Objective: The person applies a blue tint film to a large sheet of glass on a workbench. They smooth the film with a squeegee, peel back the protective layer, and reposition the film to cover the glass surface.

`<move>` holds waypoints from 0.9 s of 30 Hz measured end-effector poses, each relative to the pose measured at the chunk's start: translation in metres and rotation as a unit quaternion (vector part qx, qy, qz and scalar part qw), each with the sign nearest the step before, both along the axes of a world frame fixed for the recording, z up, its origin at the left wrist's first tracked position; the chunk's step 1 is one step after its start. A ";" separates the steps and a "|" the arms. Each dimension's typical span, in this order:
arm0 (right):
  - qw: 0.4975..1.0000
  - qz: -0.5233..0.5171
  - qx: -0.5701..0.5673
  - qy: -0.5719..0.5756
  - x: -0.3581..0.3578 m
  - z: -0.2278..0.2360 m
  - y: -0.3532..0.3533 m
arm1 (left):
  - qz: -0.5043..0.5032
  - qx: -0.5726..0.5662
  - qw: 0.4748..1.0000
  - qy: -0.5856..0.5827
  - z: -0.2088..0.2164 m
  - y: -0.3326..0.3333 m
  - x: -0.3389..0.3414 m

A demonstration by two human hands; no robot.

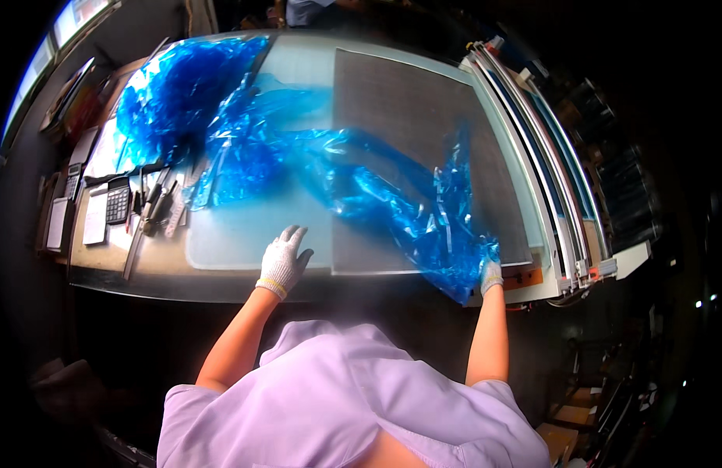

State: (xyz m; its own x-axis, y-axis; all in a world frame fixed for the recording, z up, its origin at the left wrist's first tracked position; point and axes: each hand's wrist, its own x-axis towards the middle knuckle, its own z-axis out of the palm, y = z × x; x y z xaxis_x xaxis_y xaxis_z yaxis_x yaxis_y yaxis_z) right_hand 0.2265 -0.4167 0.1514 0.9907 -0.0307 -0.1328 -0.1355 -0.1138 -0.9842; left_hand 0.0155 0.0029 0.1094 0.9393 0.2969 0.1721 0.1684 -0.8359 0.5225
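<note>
Blue see-through plastic film (353, 175) stretches across the table from a big crumpled heap (185, 90) at the far left to the near right. At the right front edge my right hand (491, 271), in a white knit glove, is closed on the film's end; bunched film covers most of its fingers. My left hand (284, 259), gloved alike, is at the front edge with fingers stretched out and nothing in them. It is apart from the film. Beneath the film lie a pale translucent sheet (244, 246) and a dark grey rectangular sheet (408, 86).
On the table's left are a black calculator (118, 201), a white paper pad (95, 217) and several hand tools (153, 203). Long metal rails (532, 148) line the right side. A person (306, 11) is partly visible beyond the far edge.
</note>
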 end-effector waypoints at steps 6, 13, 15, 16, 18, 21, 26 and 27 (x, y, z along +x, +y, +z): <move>0.999 -0.044 0.025 -0.006 0.067 -0.017 -0.116 | -0.095 -0.112 0.987 -0.062 0.023 -0.152 0.101; 0.985 0.076 0.120 -0.096 0.083 0.038 -0.171 | -0.087 -0.413 0.906 -0.029 0.021 -0.253 0.224; 0.984 0.122 0.084 -0.099 0.078 0.049 -0.179 | -0.101 -0.477 0.873 -0.008 0.027 -0.259 0.258; 0.981 0.154 0.091 -0.075 0.071 0.064 -0.171 | -0.125 -0.486 0.865 0.004 0.017 -0.258 0.275; 0.958 0.243 0.085 -0.130 0.063 0.082 -0.160 | -0.053 -0.590 0.794 0.134 0.043 -0.280 0.296; 0.903 0.373 0.106 -0.185 0.076 0.067 -0.159 | -0.031 -0.628 0.745 0.221 0.037 -0.292 0.327; 0.851 0.497 0.097 -0.139 0.084 0.079 -0.155 | -0.197 -0.645 0.705 0.220 0.018 -0.329 0.337; 0.836 0.520 0.123 -0.126 0.083 0.087 -0.150 | -0.304 -0.500 0.788 0.193 0.002 -0.326 0.338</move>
State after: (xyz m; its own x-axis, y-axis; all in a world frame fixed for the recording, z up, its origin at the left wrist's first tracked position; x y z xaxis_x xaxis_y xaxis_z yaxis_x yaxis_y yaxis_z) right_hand 0.3098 -0.5662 0.2387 0.4623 0.8618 0.2087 0.1252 0.1695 -0.9775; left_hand 0.3534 -0.3235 0.1117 0.8856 -0.4214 -0.1952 0.2034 -0.0259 0.9788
